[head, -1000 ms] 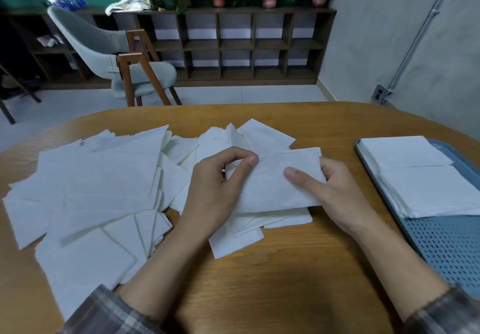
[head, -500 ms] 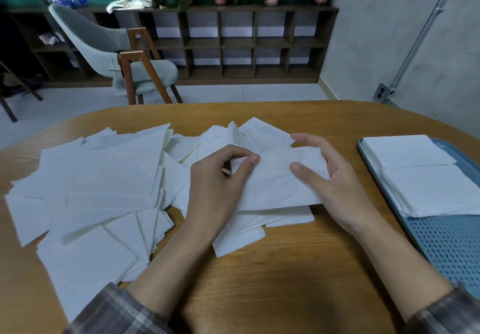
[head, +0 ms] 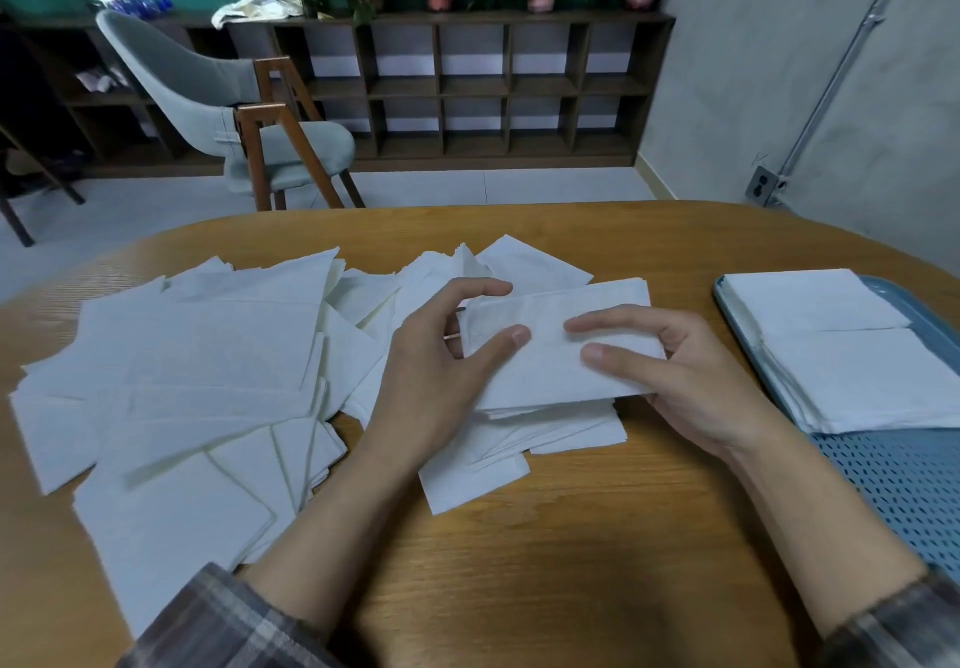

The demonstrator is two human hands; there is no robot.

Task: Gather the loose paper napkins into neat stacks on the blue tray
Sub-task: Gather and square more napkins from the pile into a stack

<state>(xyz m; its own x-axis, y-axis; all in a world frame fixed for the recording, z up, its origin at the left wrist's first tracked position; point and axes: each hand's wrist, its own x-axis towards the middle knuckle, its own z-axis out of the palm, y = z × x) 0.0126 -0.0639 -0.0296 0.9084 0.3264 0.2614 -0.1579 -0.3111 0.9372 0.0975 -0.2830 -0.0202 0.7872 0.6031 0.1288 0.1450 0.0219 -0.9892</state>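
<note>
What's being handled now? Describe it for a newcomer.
On the wooden table, look between the loose napkin pile at left and the blue tray at right. There the left hand and right hand grip one napkin bundle by its ends. Every other napkin lies flat on table or tray.

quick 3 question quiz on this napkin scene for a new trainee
1. True or false: the left hand and the right hand both hold the same napkin bundle.
2. The blue tray sits on the person's: A) left B) right C) lap
3. How many napkin stacks lie on the tray?
Key: 1 true; 2 B; 3 two, one behind the other.
</note>
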